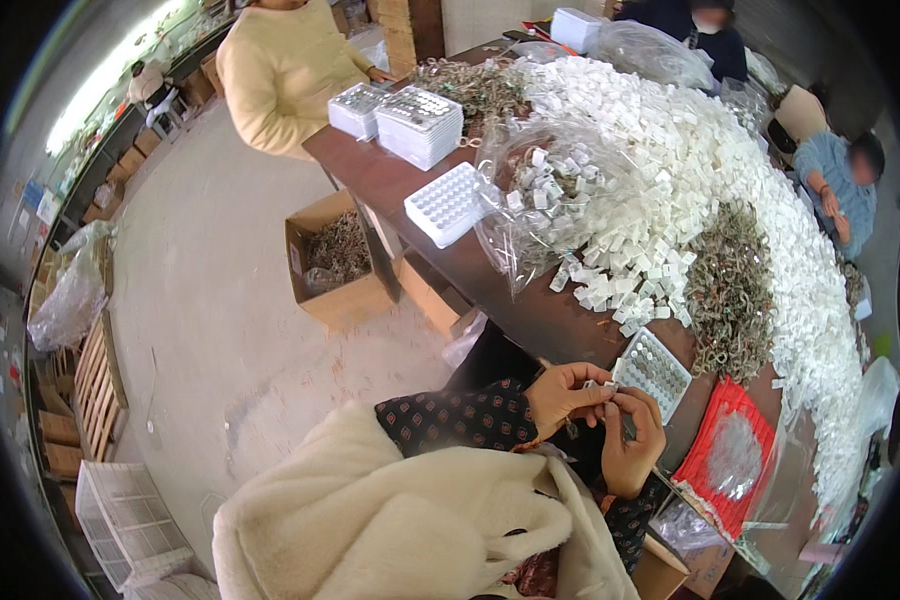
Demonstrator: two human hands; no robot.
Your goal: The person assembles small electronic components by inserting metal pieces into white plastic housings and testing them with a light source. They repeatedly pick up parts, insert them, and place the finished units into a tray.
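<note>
My left hand (562, 398) and my right hand (634, 440) meet in front of me, fingertips pinched together around a small white plastic piece (611, 386). Its exact shape is mostly hidden by the fingers. Just beyond the hands, a white tray (660, 375) lies on the brown table (540, 310), with rows of small round silvery parts in its pockets. To the right of the tray is a large heap of small white plastic pieces (660, 140). A tangle of brownish metal-looking parts (735, 290) lies against that heap.
A red mesh bag (705, 455) lies right of my hands. Farther off are stacked white trays (420, 125), an unstacked tray (443, 205) and a clear plastic bag (530, 230). An open cardboard box (345, 300) stands on the floor. Several people sit around the table.
</note>
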